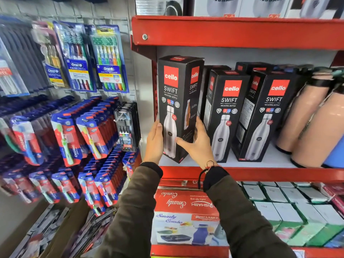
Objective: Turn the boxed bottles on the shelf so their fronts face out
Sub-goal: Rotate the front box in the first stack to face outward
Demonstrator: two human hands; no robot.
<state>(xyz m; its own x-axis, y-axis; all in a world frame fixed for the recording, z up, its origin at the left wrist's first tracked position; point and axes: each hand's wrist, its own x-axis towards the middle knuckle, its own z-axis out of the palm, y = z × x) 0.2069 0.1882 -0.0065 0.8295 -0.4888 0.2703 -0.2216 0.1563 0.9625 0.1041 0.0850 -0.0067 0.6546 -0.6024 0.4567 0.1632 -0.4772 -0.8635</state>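
Three black boxed bottles stand in a row at the front of a red shelf [279,173], with more boxes behind them. The leftmost boxed bottle [176,101] is tilted slightly, and its front with the steel bottle picture faces out. My left hand [154,143] grips its lower left edge. My right hand [198,144] holds its lower right side, thumb across the front. The middle box [224,116] and the right box [268,116] stand upright with their fronts out, angled a little to the left.
Peach flasks [305,116] lean at the shelf's right end. White and green boxes [290,211] and a red lunch-set box [186,216] fill the shelf below. Toothbrush packs [89,58] hang on a pegboard to the left. Another red shelf [232,32] runs overhead.
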